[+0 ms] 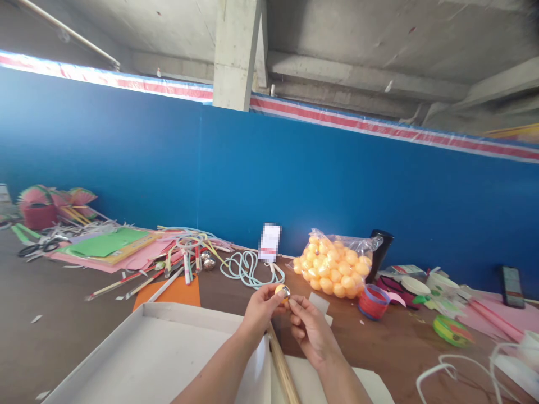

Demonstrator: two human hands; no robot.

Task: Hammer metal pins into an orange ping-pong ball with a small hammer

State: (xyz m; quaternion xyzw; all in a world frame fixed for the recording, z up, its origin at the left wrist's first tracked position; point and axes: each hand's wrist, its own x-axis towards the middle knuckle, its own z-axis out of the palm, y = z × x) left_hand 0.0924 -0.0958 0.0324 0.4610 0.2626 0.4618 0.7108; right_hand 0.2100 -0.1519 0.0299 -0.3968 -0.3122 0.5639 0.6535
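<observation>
My left hand (261, 308) is closed around a small ping-pong ball (282, 292), gripping it between thumb and fingers. The ball looks orange on its left and shiny silver on its right. Close beside it, the thumb and forefinger of my right hand (309, 325) are pinched together at the silver side. Whatever those fingertips hold is too small to make out. Below both hands lies a long wooden stick (281, 365), next to a shallow white box lid (181, 348).
Behind my hands stands a clear bag of orange balls (332, 266). Coiled pale-blue cord (244, 269) and two silver balls (208, 261) lie to its left. Coloured paper (109, 244) and scissors (40, 247) are further left. A red tape roll (374, 302) and phone (512, 287) are rightward.
</observation>
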